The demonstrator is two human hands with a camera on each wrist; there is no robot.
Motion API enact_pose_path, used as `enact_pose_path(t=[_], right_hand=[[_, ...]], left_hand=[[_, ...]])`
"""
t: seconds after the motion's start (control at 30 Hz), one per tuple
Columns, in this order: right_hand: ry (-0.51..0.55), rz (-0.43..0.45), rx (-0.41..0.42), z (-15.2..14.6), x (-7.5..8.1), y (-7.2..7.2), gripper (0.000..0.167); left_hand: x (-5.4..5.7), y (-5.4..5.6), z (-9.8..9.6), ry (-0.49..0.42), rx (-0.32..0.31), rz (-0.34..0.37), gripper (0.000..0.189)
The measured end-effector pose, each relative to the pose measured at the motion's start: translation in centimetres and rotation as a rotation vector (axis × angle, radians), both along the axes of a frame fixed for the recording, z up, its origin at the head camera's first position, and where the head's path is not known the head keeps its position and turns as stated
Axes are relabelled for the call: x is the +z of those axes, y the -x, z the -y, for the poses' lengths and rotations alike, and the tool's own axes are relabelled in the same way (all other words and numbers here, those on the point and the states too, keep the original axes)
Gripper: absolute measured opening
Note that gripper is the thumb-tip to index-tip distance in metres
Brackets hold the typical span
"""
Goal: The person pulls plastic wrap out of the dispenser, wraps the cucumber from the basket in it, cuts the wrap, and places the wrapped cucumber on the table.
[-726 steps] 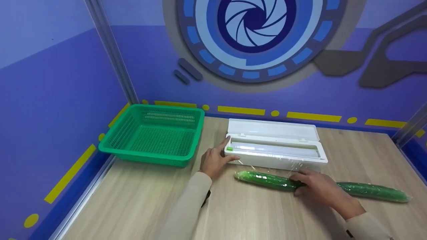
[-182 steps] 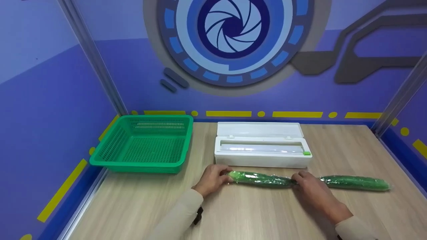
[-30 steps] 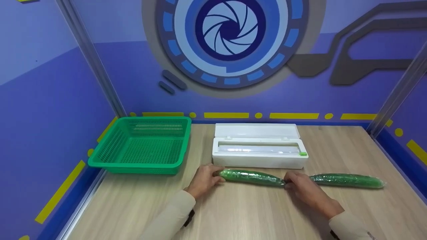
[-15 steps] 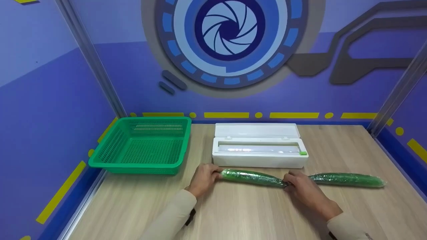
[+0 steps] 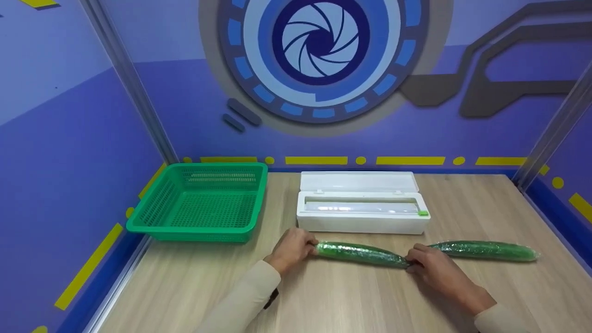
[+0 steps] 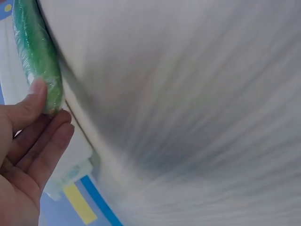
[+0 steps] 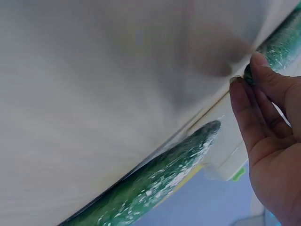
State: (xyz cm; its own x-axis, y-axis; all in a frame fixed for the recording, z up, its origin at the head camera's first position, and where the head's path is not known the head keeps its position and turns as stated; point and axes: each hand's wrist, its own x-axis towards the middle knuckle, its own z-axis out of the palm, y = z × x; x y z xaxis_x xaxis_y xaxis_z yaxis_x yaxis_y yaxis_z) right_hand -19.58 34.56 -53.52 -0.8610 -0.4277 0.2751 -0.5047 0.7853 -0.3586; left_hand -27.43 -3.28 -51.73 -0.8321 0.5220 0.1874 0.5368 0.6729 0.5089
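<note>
A cucumber [image 5: 360,254] in clear plastic wrap lies crosswise between my hands, in front of the white cling film box. My left hand [image 5: 292,249] pinches its pale left end; in the left wrist view the thumb presses on the wrapped cucumber [image 6: 40,56] with the fingers beneath the tip. At the dark right end, my right hand [image 5: 437,268] pinches the tip between thumb and fingers, as the right wrist view also shows on the cucumber [image 7: 282,44]. A second wrapped cucumber [image 5: 485,250] lies on the table just beyond my right hand.
The white cling film box [image 5: 363,224] stands behind the cucumbers with its lid up, a film roll [image 5: 360,207] inside and a green slider [image 5: 422,213] at its right. A green plastic basket [image 5: 199,230] sits at the back left, near the blue wall [image 5: 194,111].
Over the last second the held cucumber has come slightly nearer me, its right end most, with both hands on it. Earlier, the left hand was at the box and the green slider at its left.
</note>
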Motion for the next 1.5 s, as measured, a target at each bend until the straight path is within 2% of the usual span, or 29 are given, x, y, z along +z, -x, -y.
enact_pose_path(t=[0.13,0.27,0.47,0.67,0.83,1.0,1.2,1.27,1.5], right_hand=[[-0.013,0.001,0.002,-1.2,0.0,-0.6,0.021],[-0.038,0.026,-0.030,-2.6,-0.1,-1.4,0.024],[-0.041,0.015,-0.044,-4.7,-0.2,-2.0,0.027],[-0.039,0.037,-0.095,-6.8,-0.3,-2.4,0.030],[-0.035,0.058,-0.135,-8.2,-0.3,-2.9,0.031],[-0.029,0.042,-0.160,-9.5,-0.4,-3.3,0.033],[-0.040,0.108,-0.216,-10.8,-0.1,-3.4,0.031],[-0.047,0.125,-0.229,-11.2,0.0,-3.4,0.030],[-0.072,0.090,-0.258,-12.9,-0.1,-3.9,0.030]], left_hand=[[0.3,-0.4,-0.8,-0.004,-0.045,0.022,0.008],[0.2,-0.9,-1.7,-0.005,-0.112,0.066,0.010],[0.0,-1.2,-3.2,0.000,-0.181,0.030,0.013],[-0.3,-1.7,-4.9,-0.025,-0.230,0.050,0.013],[-0.4,-2.1,-6.4,-0.039,-0.242,0.084,0.013],[-0.2,-2.3,-7.8,-0.037,-0.254,0.079,0.013],[-0.4,-2.8,-9.3,-0.045,-0.255,0.103,0.014],[-0.5,-2.9,-9.8,-0.036,-0.256,0.096,0.015],[-0.7,-3.2,-11.6,-0.008,-0.294,0.024,0.015]])
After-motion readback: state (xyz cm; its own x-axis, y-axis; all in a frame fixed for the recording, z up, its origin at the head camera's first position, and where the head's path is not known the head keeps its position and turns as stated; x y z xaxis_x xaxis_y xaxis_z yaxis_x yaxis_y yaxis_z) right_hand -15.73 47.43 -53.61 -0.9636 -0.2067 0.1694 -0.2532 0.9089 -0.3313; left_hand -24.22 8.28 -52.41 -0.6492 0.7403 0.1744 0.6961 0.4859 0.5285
